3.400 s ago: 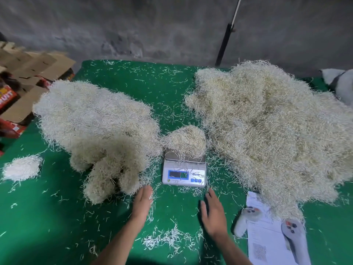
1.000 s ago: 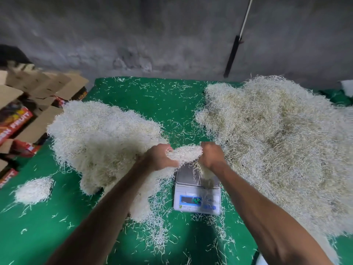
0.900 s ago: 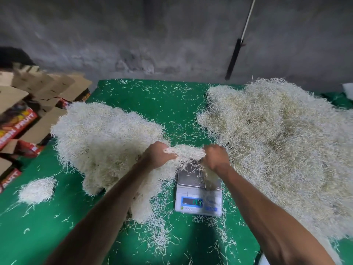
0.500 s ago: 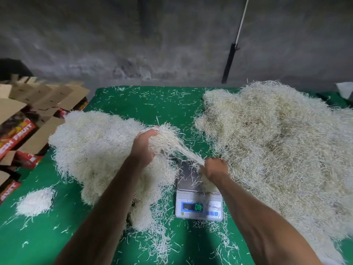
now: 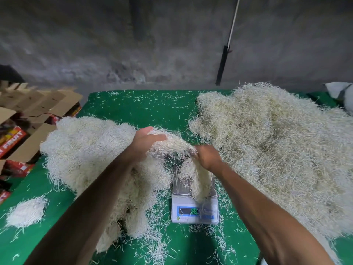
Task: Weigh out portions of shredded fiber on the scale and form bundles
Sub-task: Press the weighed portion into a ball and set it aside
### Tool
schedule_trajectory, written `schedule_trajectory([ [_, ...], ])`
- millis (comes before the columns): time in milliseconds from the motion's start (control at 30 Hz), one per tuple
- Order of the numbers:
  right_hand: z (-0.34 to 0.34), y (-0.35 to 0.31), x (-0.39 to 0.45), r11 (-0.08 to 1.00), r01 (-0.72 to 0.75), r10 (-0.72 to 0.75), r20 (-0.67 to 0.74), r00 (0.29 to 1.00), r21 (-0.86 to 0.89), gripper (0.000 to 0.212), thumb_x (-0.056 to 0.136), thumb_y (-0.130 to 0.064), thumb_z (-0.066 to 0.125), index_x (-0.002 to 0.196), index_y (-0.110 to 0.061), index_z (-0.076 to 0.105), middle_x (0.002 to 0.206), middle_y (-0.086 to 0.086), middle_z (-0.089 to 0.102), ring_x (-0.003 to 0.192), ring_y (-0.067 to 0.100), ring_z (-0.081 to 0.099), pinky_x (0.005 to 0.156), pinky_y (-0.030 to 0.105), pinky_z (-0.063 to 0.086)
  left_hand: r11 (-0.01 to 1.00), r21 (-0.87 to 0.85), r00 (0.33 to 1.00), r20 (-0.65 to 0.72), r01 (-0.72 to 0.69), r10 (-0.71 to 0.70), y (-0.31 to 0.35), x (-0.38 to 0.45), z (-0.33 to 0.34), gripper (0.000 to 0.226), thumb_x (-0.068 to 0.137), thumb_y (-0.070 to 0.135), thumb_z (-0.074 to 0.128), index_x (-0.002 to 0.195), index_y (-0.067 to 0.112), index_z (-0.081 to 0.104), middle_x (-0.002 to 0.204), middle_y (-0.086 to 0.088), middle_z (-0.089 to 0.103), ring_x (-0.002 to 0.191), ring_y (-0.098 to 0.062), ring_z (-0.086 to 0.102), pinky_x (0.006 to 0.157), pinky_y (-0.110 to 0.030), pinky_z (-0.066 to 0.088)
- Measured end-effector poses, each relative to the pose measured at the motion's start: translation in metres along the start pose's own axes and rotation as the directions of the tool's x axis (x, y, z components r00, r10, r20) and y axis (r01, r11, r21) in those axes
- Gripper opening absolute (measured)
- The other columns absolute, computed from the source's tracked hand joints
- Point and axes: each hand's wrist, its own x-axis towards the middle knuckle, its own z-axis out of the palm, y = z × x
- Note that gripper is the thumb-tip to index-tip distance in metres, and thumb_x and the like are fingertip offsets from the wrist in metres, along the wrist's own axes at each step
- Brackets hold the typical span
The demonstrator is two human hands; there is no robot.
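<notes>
Fiber portion (image 5: 172, 144) is held above the scale (image 5: 194, 204), gripped at one end by the left hand (image 5: 145, 143) and pinched by the right hand (image 5: 207, 156). Light, loose, shedding; best gathered mid-bundle and squeezed firmly.

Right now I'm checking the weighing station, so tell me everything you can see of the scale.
The scale is a small pale grey digital unit with a metal platform and a blue-framed display showing blurred green digits. It sits flat on the green cloth between the two fiber heaps. Loose shreds litter it, and the portion hanging from the right hand droops over its platform.
</notes>
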Motion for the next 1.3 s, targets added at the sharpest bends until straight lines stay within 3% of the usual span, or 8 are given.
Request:
schedule_trajectory([
  [133, -0.007, 0.004, -0.003, 0.971, -0.101, 0.086, 0.076, 0.993, 0.215, 0.047, 0.105, -0.034, 0.055, 0.143, -0.007, 0.052, 0.098, 0.010, 0.069, 0.091, 0.024, 0.069, 0.091, 0.038, 0.058, 0.997, -0.040, 0.998, -0.002, 0.070, -0.071, -0.004, 0.002, -0.004, 0.100, 0.064, 0.048, 0.088, 0.148, 0.027, 0.037, 0.159, -0.007, 0.029, 0.124, -0.024, 0.042, 0.098, -0.046, 0.039],
  [267, -0.024, -0.035, 0.000, 0.601, -0.029, 0.000, 0.036, 0.999, 0.798, 0.065, 0.094, -0.043, 0.068, 0.152, -0.026, 0.042, 0.137, -0.005, 0.058, 0.114, 0.009, 0.058, 0.096, 0.028, 0.051, 0.993, -0.019, 0.990, 0.083, 0.120, -0.118, -0.006, -0.001, 0.019, 0.109, 0.064, 0.060, 0.086, 0.151, 0.027, 0.030, 0.161, -0.011, 0.028, 0.138, -0.034, 0.039, 0.106, -0.053, 0.037],
  [433, -0.019, -0.003, -0.005, 0.748, -0.109, 0.106, 0.045, 0.993, 0.655, 0.024, 0.106, -0.021, 0.052, 0.097, -0.001, 0.062, 0.084, 0.005, 0.059, 0.069, 0.017, 0.054, 0.060, 0.025, 0.048, 0.997, -0.024, 0.997, 0.032, 0.074, -0.073, 0.013, -0.012, -0.003, 0.114, 0.053, 0.089, 0.069, 0.150, 0.035, 0.039, 0.157, -0.001, 0.036, 0.139, -0.029, 0.039, 0.111, -0.056, 0.033],
  [600, -0.025, -0.035, -0.011, 0.517, -0.092, 0.006, 0.104, 0.995, 0.851, 0.060, 0.094, -0.073, 0.045, 0.126, -0.025, 0.060, 0.122, -0.013, 0.065, 0.103, 0.001, 0.061, 0.088, 0.025, 0.049, 0.999, -0.013, 0.987, 0.156, 0.052, -0.049, 0.017, -0.014, 0.014, 0.074, 0.084, 0.059, 0.053, 0.153, 0.041, 0.033, 0.162, 0.003, 0.025, 0.145, -0.031, 0.030, 0.113, -0.058, 0.029],
  [733, -0.021, -0.049, -0.003, 0.514, -0.025, 0.074, -0.015, 0.997, 0.857, 0.066, 0.101, -0.065, 0.043, 0.084, -0.004, 0.061, 0.051, -0.017, 0.043, 0.043, 0.003, 0.039, 0.048, 0.021, 0.041, 0.995, -0.082, 0.995, 0.078, 0.062, -0.055, 0.023, -0.009, 0.037, 0.081, 0.084, 0.073, 0.060, 0.149, 0.027, 0.044, 0.158, -0.006, 0.038, 0.141, -0.031, 0.040, 0.114, -0.055, 0.030],
  [1133, -0.019, -0.046, 0.018, 0.287, -0.081, 0.620, -0.120, 0.775, 0.955, 0.025, 0.107, -0.035, 0.051, 0.101, -0.014, 0.062, 0.074, -0.005, 0.056, 0.050, 0.001, 0.048, 0.039, 0.011, 0.039, 0.885, -0.436, 0.936, -0.217, 0.162, -0.278, -0.001, 0.013, 0.084, 0.052, 0.093, 0.050, 0.065, 0.132, 0.016, 0.056, 0.101, -0.003, 0.062, 0.087, -0.015, 0.056, 0.087, -0.039, 0.054],
  [1233, -0.020, -0.045, 0.016, 0.384, -0.140, 0.619, -0.142, 0.772, 0.913, 0.031, 0.108, -0.039, 0.048, 0.114, -0.012, 0.063, 0.080, 0.007, 0.063, 0.054, 0.017, 0.059, 0.050, 0.025, 0.055, 0.905, -0.408, 0.949, -0.219, 0.122, -0.227, -0.002, 0.020, 0.092, 0.038, 0.099, 0.033, 0.062, 0.131, 0.014, 0.059, 0.075, 0.002, 0.057, 0.053, -0.004, 0.044, 0.045, -0.020, 0.043],
  [1300, -0.020, -0.046, 0.018, 0.419, -0.144, 0.600, -0.155, 0.785, 0.897, 0.033, 0.108, -0.040, 0.047, 0.098, -0.011, 0.063, 0.078, 0.010, 0.064, 0.058, 0.025, 0.061, 0.049, 0.028, 0.057, 0.924, -0.356, 0.959, -0.184, 0.139, -0.216, -0.002, 0.020, 0.099, 0.024, 0.101, 0.032, 0.059, 0.120, 0.018, 0.062, 0.080, 0.000, 0.062, 0.054, 0.002, 0.047, 0.048, -0.019, 0.048],
])
